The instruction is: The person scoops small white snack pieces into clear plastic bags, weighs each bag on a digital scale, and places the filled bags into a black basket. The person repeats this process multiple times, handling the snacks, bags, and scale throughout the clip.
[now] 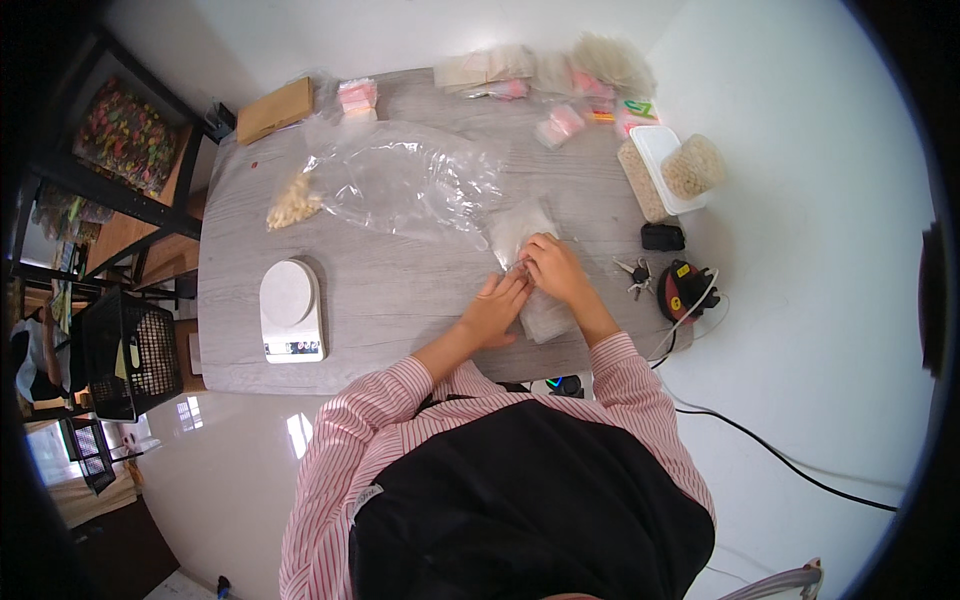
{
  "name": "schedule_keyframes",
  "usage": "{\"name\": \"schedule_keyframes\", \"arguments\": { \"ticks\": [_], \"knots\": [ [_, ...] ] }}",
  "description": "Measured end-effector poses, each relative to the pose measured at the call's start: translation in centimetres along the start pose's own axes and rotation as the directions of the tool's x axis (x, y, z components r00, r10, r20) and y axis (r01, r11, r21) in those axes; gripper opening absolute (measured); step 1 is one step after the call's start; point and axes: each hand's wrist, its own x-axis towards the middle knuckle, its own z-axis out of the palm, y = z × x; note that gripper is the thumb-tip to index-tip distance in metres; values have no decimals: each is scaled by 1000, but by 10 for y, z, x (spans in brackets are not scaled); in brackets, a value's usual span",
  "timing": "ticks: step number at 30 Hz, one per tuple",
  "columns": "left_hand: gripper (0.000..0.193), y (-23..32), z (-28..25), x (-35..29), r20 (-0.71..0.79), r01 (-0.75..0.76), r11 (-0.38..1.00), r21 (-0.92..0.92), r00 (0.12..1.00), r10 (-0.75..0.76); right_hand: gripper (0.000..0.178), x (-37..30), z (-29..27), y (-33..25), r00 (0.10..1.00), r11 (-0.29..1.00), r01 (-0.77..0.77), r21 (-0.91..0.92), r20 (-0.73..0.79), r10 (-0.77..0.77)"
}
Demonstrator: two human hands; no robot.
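Observation:
On the wooden-look table, a stack of small clear plastic bags (pixel 545 318) lies in front of me. My left hand (pixel 495 308) rests on its left side, fingers stretched out toward the top edge of the bags. With fingers and thumb drawn together, my right hand (pixel 555 268) pinches the edge of a clear plastic bag (pixel 520 228), right beside my left fingertips. Farther off to the left lies a large clear plastic bag (pixel 405 185) with pale, nut-like pieces (pixel 294 200) gathered at its left end.
A white kitchen scale (pixel 292 312) stands at left. Rightward are a lidded tub (pixel 650 175), a jar (pixel 693 168), a black pouch (pixel 662 237), keys (pixel 636 275) and a red-black device (pixel 685 292) with cables. Packets (pixel 485 70) and a brown envelope (pixel 275 110) line the back.

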Motion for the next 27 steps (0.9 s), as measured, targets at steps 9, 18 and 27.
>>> {"name": "schedule_keyframes", "arguments": {
  "ticks": [9,18,27],
  "knots": [
    [85,4,-9,9,127,-19,991,130,992,2,9,19,-4,3,980,1000,11,7,198,-12],
    [87,0,-9,9,174,51,999,5,983,-51,13,29,4,11,881,884,-377,277,402,250],
    [87,12,28,3,-141,76,995,70,988,-65,9,15,8,24,951,936,-199,289,288,113]
  ]
}}
